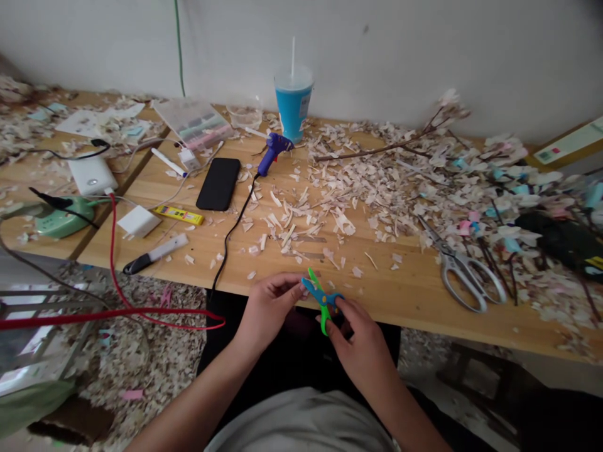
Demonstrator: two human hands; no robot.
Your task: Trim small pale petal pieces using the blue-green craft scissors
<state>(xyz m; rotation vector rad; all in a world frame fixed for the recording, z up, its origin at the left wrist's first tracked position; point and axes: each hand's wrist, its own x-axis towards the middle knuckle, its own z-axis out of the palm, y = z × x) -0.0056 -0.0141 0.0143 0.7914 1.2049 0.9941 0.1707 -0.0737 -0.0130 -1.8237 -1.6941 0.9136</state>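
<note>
My right hand (358, 329) grips small blue and green scissors (321, 297) by the handles, just above the table's front edge. Their blades stand apart and point toward my left hand (273, 304). The thumb and fingers of that hand are pinched together beside the blade tips. Something small and pale may be between them, too small to make out. On the tabletop to the right lie large metal scissors (464, 270), their handles toward me.
Pale shavings (372, 182) cover much of the wooden table (400, 276). Behind my hands are a purple glue gun (273, 152), a black phone (218, 183) and a blue cup (293, 103) with a straw. A utility knife (155, 253) and a red cable (113, 251) lie left.
</note>
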